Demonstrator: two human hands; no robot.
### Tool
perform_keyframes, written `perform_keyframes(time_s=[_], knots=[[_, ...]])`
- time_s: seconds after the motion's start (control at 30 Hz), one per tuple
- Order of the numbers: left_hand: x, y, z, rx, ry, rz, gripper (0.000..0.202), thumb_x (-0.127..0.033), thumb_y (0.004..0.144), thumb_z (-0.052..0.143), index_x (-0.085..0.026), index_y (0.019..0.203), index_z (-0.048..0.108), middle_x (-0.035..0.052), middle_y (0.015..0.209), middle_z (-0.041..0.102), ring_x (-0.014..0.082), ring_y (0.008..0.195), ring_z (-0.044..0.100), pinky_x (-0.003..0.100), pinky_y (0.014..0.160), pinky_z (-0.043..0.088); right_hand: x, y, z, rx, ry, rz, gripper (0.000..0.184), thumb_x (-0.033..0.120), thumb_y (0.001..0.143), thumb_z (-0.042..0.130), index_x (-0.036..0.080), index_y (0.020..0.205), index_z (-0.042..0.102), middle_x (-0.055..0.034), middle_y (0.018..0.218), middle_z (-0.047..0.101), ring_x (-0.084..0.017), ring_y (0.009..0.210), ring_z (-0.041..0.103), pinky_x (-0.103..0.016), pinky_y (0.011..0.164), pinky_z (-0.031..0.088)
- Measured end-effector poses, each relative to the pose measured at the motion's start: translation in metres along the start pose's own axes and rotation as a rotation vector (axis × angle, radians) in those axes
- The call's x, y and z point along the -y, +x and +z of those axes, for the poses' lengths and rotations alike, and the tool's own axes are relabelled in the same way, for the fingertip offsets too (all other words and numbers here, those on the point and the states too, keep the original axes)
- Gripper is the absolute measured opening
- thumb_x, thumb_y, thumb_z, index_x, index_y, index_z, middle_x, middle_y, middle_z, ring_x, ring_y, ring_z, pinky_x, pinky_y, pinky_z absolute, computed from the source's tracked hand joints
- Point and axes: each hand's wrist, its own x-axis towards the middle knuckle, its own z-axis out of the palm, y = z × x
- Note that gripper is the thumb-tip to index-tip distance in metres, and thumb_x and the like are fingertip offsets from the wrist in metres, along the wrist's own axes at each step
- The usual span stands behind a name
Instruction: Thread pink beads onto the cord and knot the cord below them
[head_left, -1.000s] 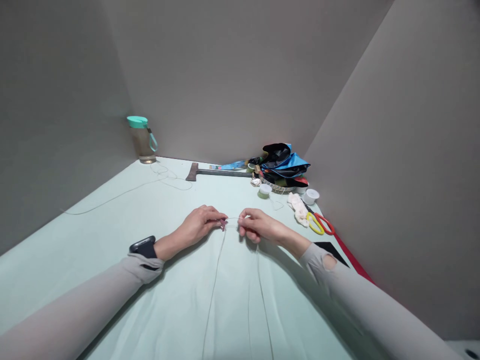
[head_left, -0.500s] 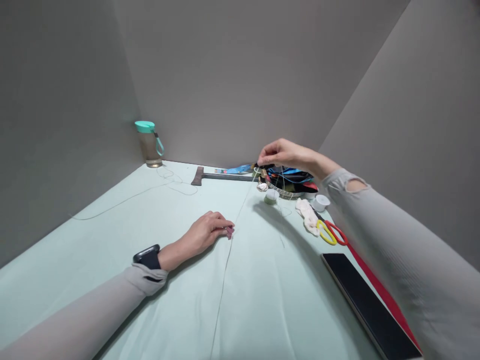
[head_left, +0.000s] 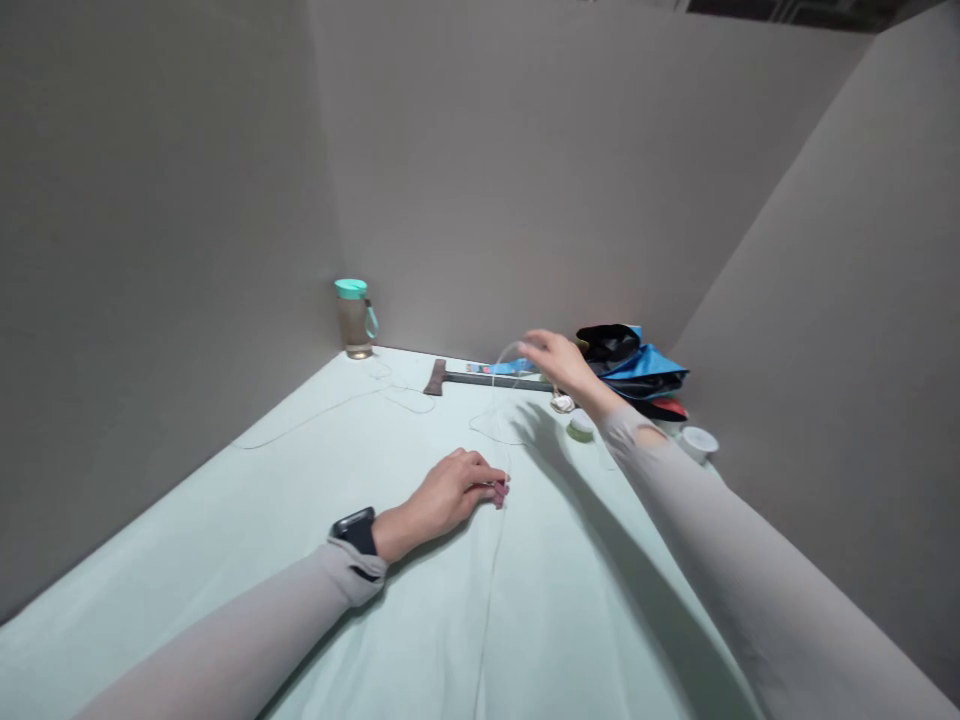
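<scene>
A left hand (head_left: pixel 446 495), fingers curled, pins a small pink piece (head_left: pixel 499 490) to the tabletop (head_left: pixel 150 540) well in front of a hammer (head_left: pixel 480 379). A right hand (head_left: pixel 551 362), fingers loosely parted, hovers by the hammer's handle end, its grip unclear. A light, limp thin cord (head_left: pixel 493 420) arcs toward it, likely best pinched near its end. No writing is legible.
</scene>
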Motion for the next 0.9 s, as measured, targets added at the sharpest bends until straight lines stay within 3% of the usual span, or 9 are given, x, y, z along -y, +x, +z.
perform_keyframes(time_s=[0.1, 0.23, 0.3, 0.4, 0.43, 0.53, 0.67, 0.77, 0.9], knots=[[-0.001, -0.001, 0.001, -0.015, 0.036, -0.034, 0.031, -0.026, 0.098, 0.060, -0.021, 0.127, 0.070, 0.0086, 0.104, 0.076, 0.0232, 0.099, 0.064, 0.034, 0.094, 0.047, -0.012, -0.051, 0.003, 0.026, -0.089, -0.023, 0.021, 0.021, 0.074, 0.064, 0.016, 0.094, 0.069, -0.0151, 0.119, 0.069, -0.032, 0.123, 0.058, -0.051, 0.113, 0.037], [-0.010, -0.006, -0.001, -0.023, 0.087, -0.083, 0.042, -0.024, 0.096, 0.062, -0.021, 0.137, 0.062, 0.0073, 0.103, 0.076, 0.0227, 0.099, 0.066, 0.033, 0.092, 0.050, -0.022, -0.140, 0.003, 0.095, -0.150, -0.056, 0.022, 0.032, 0.083, 0.059, 0.020, 0.097, 0.073, -0.0136, 0.130, 0.067, -0.034, 0.121, 0.062, -0.055, 0.104, 0.047], [-0.011, -0.010, -0.006, -0.028, 0.120, -0.110, 0.043, -0.018, 0.094, 0.062, -0.022, 0.138, 0.061, 0.0062, 0.105, 0.075, 0.0195, 0.097, 0.067, 0.030, 0.091, 0.052, -0.024, -0.181, 0.001, 0.101, -0.213, -0.138, 0.024, 0.035, 0.092, 0.052, 0.024, 0.100, 0.072, -0.0100, 0.131, 0.067, -0.030, 0.117, 0.065, -0.049, 0.097, 0.054], [0.005, -0.019, -0.029, -0.058, 0.216, -0.191, 0.031, -0.017, 0.094, 0.063, -0.023, 0.124, 0.069, 0.0044, 0.107, 0.074, 0.0175, 0.097, 0.068, 0.031, 0.092, 0.053, -0.025, -0.222, -0.002, 0.052, -0.313, -0.318, 0.021, 0.025, 0.097, 0.048, 0.027, 0.100, 0.069, -0.0064, 0.126, 0.069, -0.022, 0.112, 0.068, -0.036, 0.087, 0.059], [0.015, -0.023, -0.042, -0.086, 0.271, -0.245, 0.022, -0.019, 0.093, 0.065, -0.020, 0.115, 0.072, 0.0050, 0.108, 0.073, 0.0198, 0.103, 0.067, 0.036, 0.095, 0.053, -0.024, -0.230, -0.003, 0.026, -0.323, -0.371, 0.021, 0.021, 0.097, 0.048, 0.026, 0.100, 0.068, -0.0062, 0.124, 0.070, -0.021, 0.111, 0.068, -0.033, 0.086, 0.059], [0.057, -0.038, -0.089, -0.223, 0.486, -0.514, 0.025, -0.029, 0.097, 0.063, -0.017, 0.119, 0.066, 0.0099, 0.126, 0.066, 0.0265, 0.116, 0.062, 0.051, 0.101, 0.051, -0.023, -0.238, -0.002, -0.004, -0.306, -0.492, 0.022, 0.012, 0.096, 0.047, 0.025, 0.100, 0.065, -0.0063, 0.119, 0.071, -0.018, 0.110, 0.068, -0.027, 0.085, 0.059], [0.105, -0.061, -0.140, -0.248, 0.693, -0.848, 0.034, -0.034, 0.096, 0.065, -0.016, 0.125, 0.062, 0.0108, 0.127, 0.065, 0.0262, 0.109, 0.065, 0.049, 0.093, 0.057, -0.023, -0.235, 0.000, 0.033, -0.262, -0.558, 0.027, 0.006, 0.094, 0.044, 0.023, 0.102, 0.063, -0.0068, 0.118, 0.070, -0.017, 0.111, 0.066, -0.025, 0.088, 0.057], [0.121, -0.073, -0.152, -0.183, 0.782, -0.917, 0.033, -0.035, 0.097, 0.064, -0.016, 0.123, 0.063, 0.0104, 0.125, 0.066, 0.0255, 0.108, 0.066, 0.048, 0.091, 0.057, -0.025, -0.234, 0.000, 0.035, -0.226, -0.576, 0.029, 0.003, 0.094, 0.044, 0.023, 0.103, 0.062, -0.0065, 0.115, 0.070, -0.015, 0.110, 0.066, -0.023, 0.087, 0.057], [0.124, -0.082, -0.149, -0.101, 0.854, -0.889, 0.032, -0.035, 0.097, 0.064, -0.016, 0.122, 0.064, 0.0104, 0.125, 0.066, 0.0262, 0.110, 0.065, 0.049, 0.093, 0.057, -0.027, -0.233, -0.006, 0.000, -0.208, -0.572, 0.028, 0.002, 0.094, 0.044, 0.023, 0.099, 0.062, -0.0044, 0.110, 0.071, -0.015, 0.105, 0.067, -0.023, 0.085, 0.057]])
